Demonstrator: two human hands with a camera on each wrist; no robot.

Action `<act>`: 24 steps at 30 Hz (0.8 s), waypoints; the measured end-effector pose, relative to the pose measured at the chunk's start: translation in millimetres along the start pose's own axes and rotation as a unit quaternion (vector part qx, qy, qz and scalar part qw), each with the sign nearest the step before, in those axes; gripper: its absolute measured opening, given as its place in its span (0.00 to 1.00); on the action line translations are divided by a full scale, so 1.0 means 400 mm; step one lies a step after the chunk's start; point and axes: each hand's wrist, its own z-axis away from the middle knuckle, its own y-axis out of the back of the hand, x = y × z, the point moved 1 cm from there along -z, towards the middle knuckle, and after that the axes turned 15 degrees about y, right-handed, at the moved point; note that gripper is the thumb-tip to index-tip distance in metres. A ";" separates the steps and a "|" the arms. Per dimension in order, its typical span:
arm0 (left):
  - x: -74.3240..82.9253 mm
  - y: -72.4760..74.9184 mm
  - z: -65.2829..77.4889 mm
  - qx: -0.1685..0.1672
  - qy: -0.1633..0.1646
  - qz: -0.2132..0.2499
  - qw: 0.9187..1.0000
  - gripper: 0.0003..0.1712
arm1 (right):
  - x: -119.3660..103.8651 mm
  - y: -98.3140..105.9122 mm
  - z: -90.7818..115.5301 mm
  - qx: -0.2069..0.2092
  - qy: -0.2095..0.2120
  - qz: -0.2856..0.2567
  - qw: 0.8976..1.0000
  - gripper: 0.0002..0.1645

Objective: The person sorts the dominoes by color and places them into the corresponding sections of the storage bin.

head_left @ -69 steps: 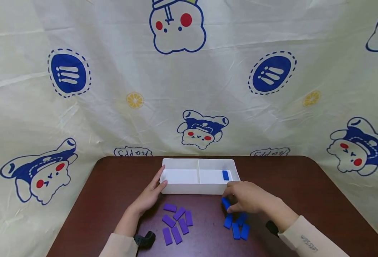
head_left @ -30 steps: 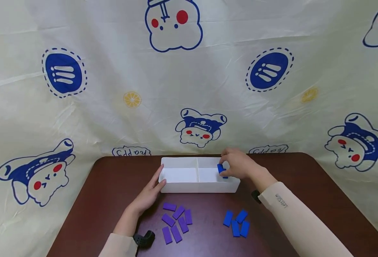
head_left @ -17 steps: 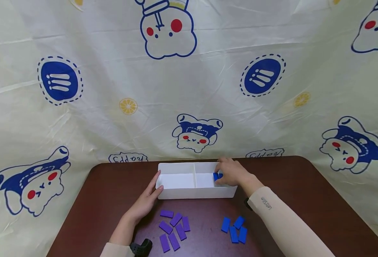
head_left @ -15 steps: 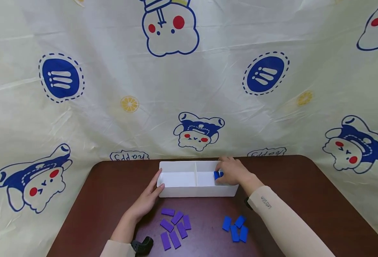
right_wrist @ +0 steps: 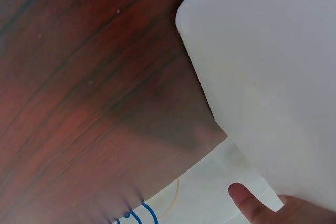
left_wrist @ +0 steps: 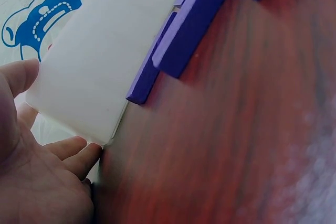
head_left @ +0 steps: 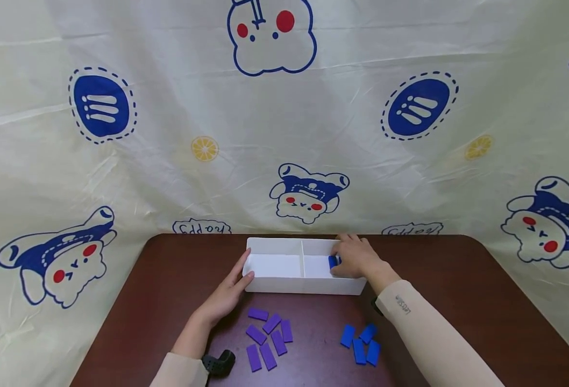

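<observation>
A white two-compartment box [head_left: 275, 285] stands near the table's far edge. My left hand [head_left: 223, 298] holds its left end, thumb at the front corner and fingers along the side; the left wrist view shows the thumb at the rim and fingertips low on the box. My right hand [head_left: 357, 258] reaches into the right compartment and pinches a blue block [head_left: 332, 262] near the floor. Another bit of blue shows beside it, mostly behind the fingers. In the right wrist view, the box wall [right_wrist: 273, 77] hides most of that hand and the block.
Several purple blocks [head_left: 267, 357] lie loose in front of the box's left half. Several blue blocks [head_left: 359, 351] lie in front of its right end. The brown table [head_left: 434, 301] meets a patterned cloth [head_left: 246, 199] behind.
My right hand has carried a blue block from the table pile up into the right compartment and lowered it there. My left hand has stayed at the box's left end.
</observation>
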 end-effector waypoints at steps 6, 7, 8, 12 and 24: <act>0.004 0.009 -0.003 0.005 -0.008 0.001 1.000 0.38 | -0.004 0.008 -0.011 -0.002 0.002 0.003 1.000 0.25; 0.004 0.009 -0.004 0.003 -0.008 0.003 1.000 0.38 | -0.004 0.009 -0.011 -0.002 0.003 0.002 1.000 0.25; 0.003 0.008 -0.005 0.001 -0.008 0.004 1.000 0.38 | -0.003 0.009 -0.011 -0.003 0.003 0.001 1.000 0.25; 0.001 0.001 -0.008 -0.011 -0.007 0.003 1.000 0.39 | 0.008 0.004 0.001 -0.005 0.005 -0.005 1.000 0.25; -0.001 0.000 -0.008 -0.010 -0.006 0.005 1.000 0.39 | -0.003 0.067 0.066 0.059 0.013 -0.026 0.998 0.30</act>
